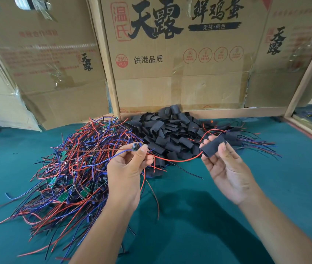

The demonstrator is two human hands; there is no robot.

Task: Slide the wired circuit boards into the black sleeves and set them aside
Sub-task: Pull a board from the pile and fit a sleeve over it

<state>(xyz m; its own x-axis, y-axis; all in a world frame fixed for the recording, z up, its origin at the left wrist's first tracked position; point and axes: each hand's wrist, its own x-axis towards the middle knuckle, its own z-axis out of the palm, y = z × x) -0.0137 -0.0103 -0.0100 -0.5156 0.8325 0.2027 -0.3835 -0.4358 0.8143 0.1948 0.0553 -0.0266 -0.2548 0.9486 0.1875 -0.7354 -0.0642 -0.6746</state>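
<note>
My left hand (127, 169) pinches a small wired circuit board (135, 146) between thumb and fingers, its red and blue wires trailing out both sides. My right hand (225, 164) holds a flat black sleeve (212, 146) between thumb and fingertips, a hand's width to the right of the board. A red wire arcs from the board toward the sleeve. A big tangle of wired boards (71, 168) lies on the left. A heap of empty black sleeves (168, 132) sits behind my hands. Several sleeved boards (235, 137) with wires lie at the right.
A green cloth covers the table (199, 216). Cardboard boxes (180, 63) form a wall along the back edge. A wooden frame (307, 77) stands at the right, with another surface holding loose wires beyond it.
</note>
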